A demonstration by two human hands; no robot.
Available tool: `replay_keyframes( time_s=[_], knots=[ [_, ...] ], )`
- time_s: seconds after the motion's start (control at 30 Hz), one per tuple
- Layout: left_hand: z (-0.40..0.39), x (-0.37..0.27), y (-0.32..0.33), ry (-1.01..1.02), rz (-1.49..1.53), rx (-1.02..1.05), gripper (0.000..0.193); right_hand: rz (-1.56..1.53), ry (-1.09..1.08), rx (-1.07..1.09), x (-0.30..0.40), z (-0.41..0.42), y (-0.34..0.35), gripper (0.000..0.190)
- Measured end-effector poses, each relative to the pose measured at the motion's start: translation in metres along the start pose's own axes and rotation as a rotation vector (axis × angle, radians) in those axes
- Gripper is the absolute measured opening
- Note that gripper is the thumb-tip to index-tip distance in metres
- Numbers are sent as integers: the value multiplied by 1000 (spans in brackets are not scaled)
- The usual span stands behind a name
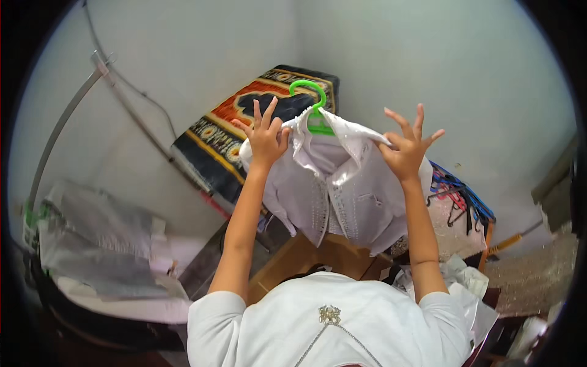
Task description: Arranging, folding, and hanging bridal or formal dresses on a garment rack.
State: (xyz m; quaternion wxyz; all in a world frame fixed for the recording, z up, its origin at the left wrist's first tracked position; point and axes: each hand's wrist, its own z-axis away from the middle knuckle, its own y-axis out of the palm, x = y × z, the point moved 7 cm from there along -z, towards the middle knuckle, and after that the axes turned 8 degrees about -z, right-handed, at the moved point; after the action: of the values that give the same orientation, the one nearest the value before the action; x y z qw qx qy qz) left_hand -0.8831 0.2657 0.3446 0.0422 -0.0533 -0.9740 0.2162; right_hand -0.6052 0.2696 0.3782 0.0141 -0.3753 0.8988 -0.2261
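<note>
A pale, embellished garment [339,192] with beaded front edges and an open collar hangs on a bright green plastic hanger [322,96] before me. My left hand [267,140] pinches its shoulder on the left between thumb and index finger, the other fingers spread. On the opposite side, my right hand [406,149] pinches the fabric near the other shoulder in the same manner. The hanger's hook rises above the collar, between my hands, and its lower part shows partly inside the neck.
A patterned dark and orange textile [215,124] lies behind the garment. Several hangers [463,199] are piled at right. At left, grey fabric [101,243] lies near a curved metal pole [59,124]. Pale walls [412,55] meet in a corner behind.
</note>
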Motion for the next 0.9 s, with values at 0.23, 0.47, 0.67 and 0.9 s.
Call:
replay_keyframes(
  time_s=[0.23, 0.47, 0.67, 0.9],
  knots=[
    [48, 24, -98, -320, -272, -155, 10, -257, -141, -3, 58, -33, -8, 18],
    [36, 20, -152, -530, -459, -206, 43, -380, -229, -76, 85, -41, -27, 20],
    [-1, 95, -216, -608, -564, -384, 78, -426, -196, -92, 161, -89, -11, 10],
    [-67, 178, -255, -545, -780, -373, 91, -474, -151, -190, 230, -150, 24, 11]
  ],
)
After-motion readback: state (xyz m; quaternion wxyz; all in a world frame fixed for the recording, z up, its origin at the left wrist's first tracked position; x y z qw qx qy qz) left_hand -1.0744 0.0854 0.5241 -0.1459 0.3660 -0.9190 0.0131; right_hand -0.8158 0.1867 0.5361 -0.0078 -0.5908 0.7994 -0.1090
